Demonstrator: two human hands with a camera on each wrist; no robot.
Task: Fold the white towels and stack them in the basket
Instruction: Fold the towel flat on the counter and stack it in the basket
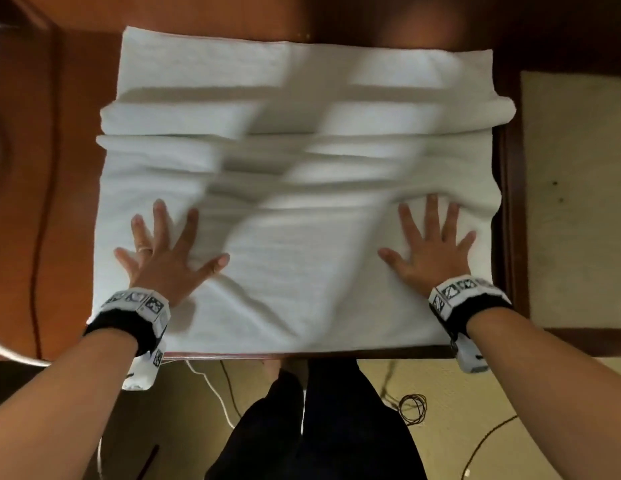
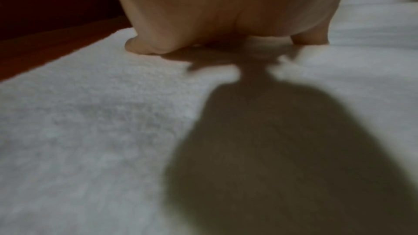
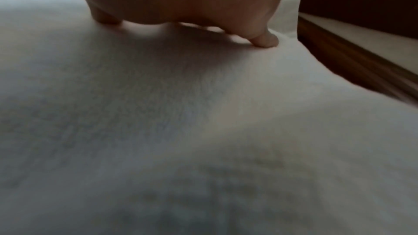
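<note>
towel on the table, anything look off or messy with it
Yes: the white towel is not flat. Ridges bunch across its middle, beyond the left hand and right hand, which press flat on its near part. Nothing looks damaged or spilled.

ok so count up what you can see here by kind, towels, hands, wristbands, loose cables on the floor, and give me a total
White towel: 1, spread over the table; more layers cannot be told.
Hands: 2, left hand and right hand, both flat on the towel.
Wristbands: 2, one left, one right.
Cables on the floor: 3 at least, white, coiled, dark.
Total: 8.
</note>
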